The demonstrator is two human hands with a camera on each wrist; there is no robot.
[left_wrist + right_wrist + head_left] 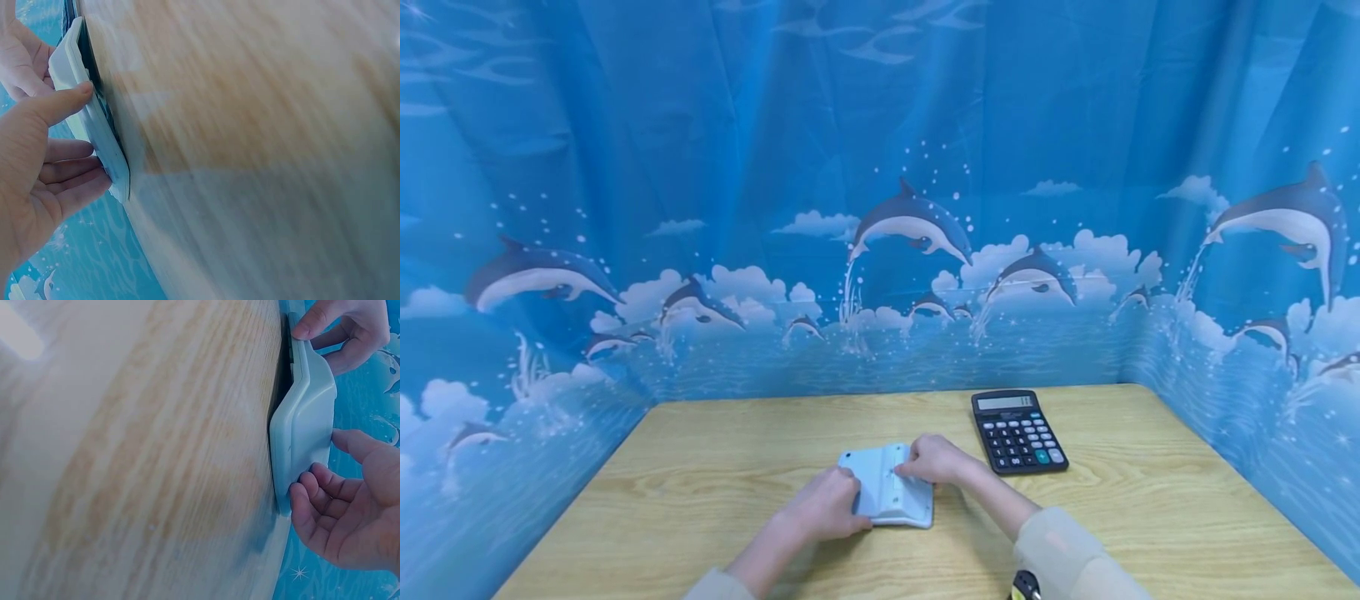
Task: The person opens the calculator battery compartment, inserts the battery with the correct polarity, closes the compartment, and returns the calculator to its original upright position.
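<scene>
A light blue calculator (871, 479) lies face down on the wooden table, its pale underside up, with small screw holes and a raised part. In the left wrist view its near edge (103, 140) is tipped a little off the wood. My left hand (826, 504) grips its left side, thumb at the near edge and fingers along the side. From the right, my right hand (942, 461) holds it, with the thumb on the underside. Curled fingers (306, 487) of that hand touch its edge in the right wrist view. The keys and display are hidden beneath.
To the right and farther back, a black calculator (1018, 433) lies face up on the wooden table (715, 450). A blue curtain (760, 208) printed with dolphins hangs behind the table and along its sides. Something dark and yellow (1024, 586) sits by the right sleeve.
</scene>
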